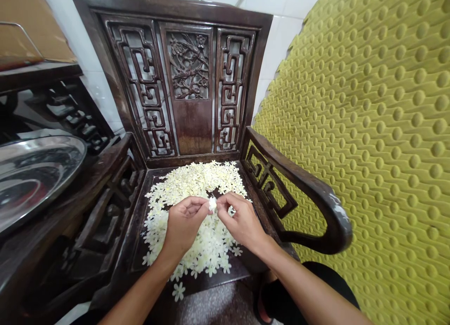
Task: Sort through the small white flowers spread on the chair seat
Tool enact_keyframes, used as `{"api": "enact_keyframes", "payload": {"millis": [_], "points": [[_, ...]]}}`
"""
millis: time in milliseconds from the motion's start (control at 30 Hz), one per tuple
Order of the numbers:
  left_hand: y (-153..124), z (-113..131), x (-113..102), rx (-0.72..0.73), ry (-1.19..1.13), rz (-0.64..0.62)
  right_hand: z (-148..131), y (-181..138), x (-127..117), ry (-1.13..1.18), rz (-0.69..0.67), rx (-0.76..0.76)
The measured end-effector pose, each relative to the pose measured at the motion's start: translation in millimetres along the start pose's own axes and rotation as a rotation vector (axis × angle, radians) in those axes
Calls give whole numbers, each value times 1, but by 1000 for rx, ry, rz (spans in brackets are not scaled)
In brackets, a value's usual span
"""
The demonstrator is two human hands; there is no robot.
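My left hand [188,222] and my right hand [239,217] meet above the seat of a dark carved wooden chair. Between their pinched fingertips is a small white flower [213,203], gripped from both sides. Fine details of the flower are too small to make out. Beneath my hands spreads a thick layer of loose pale yellow-white flowers [191,179], covering much of the seat. One single flower [178,291] lies apart at the seat's front edge.
The chair's carved back [195,123] rises behind the flowers, with a curved armrest [309,184] on the right. A shiny metal tray [38,175] stands at the left. A yellow bumpy foam mat [379,109] leans upright at the right.
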State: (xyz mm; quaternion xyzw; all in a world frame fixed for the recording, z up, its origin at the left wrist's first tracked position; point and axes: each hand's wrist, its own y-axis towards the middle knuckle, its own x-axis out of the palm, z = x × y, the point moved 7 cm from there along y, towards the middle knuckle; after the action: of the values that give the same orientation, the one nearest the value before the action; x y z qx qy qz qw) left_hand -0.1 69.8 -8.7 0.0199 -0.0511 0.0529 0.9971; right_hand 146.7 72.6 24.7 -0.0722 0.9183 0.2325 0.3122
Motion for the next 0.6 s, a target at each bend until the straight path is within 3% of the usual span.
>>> {"api": "enact_keyframes", "payload": {"millis": [600], "points": [[-1,3,3,1,15,-38,6,0,0,91,-6,53]]}}
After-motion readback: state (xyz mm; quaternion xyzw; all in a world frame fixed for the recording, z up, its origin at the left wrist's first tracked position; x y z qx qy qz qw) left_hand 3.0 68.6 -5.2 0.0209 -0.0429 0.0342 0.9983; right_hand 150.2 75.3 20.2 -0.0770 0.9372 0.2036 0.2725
